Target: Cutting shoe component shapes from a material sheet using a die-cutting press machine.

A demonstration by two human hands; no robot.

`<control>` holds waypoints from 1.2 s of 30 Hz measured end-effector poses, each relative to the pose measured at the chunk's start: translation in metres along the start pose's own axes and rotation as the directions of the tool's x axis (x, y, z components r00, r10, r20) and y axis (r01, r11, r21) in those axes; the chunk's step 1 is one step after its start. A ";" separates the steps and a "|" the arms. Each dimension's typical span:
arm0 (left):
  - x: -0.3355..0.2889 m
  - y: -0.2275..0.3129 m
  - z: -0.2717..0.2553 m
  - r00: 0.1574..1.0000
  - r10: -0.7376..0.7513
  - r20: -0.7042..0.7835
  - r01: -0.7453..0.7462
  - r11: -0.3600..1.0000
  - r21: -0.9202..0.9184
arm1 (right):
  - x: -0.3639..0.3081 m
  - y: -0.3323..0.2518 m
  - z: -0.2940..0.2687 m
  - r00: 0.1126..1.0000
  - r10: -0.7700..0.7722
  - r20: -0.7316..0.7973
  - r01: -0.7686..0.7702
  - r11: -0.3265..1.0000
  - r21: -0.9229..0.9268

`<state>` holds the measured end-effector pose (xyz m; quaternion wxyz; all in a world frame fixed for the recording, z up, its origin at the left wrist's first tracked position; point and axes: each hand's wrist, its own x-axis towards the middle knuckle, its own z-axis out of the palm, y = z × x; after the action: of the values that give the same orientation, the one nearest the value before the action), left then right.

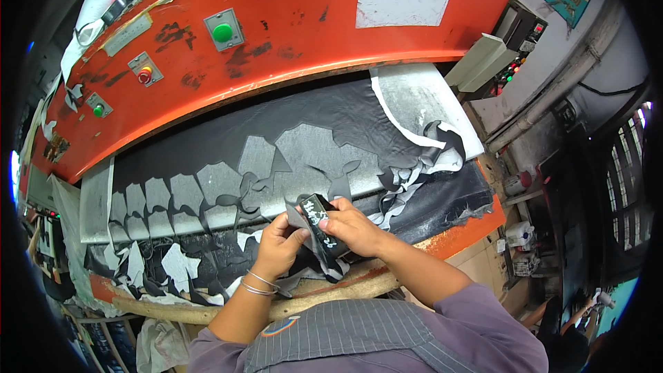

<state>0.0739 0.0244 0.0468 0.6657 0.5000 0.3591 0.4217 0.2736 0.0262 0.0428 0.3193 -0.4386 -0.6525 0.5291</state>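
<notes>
My right hand (pixel 352 229) is closed round a narrow black cutting die (pixel 319 215) with white handwritten marks, held above the near edge of the table. Beside it, my left hand (pixel 280 247) pinches a thin grey piece of leather (pixel 298 221) against the die's left side. Beyond both hands lies a black leather sheet (pixel 276 114) on a pale cutting board (pixel 95 200). Several shapes have been cut out along the sheet's near edge, leaving thin strips. What lies under the die is partly hidden by my hands.
An orange press (pixel 290 21) spans the far side, with a green button (pixel 222 32) and a red button (pixel 144 75). Leather scraps (pixel 181 266) litter the near edge, and twisted offcuts (pixel 407 183) lie at the right. A rounded, worn rail (pixel 173 312) runs before my body.
</notes>
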 end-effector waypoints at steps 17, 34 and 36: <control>-0.209 -0.014 -0.230 0.442 0.120 -0.889 0.608 0.689 0.395 | -0.065 -0.033 0.052 0.924 0.045 0.380 0.265 0.642 -0.719; -0.173 0.014 -0.259 0.795 -0.240 -0.557 0.583 0.555 0.593 | -0.046 -0.039 0.095 0.989 0.148 0.021 -0.071 0.589 -0.805; -0.167 0.017 -0.272 0.861 -0.290 -0.418 0.508 0.519 0.687 | -0.043 -0.044 0.111 0.986 0.147 -0.082 -0.152 0.578 -0.801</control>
<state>-0.2388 -0.0286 0.0068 0.4098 0.5827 0.6919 0.1175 0.1832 -0.0605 0.0614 0.0434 -0.5904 -0.7805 0.2009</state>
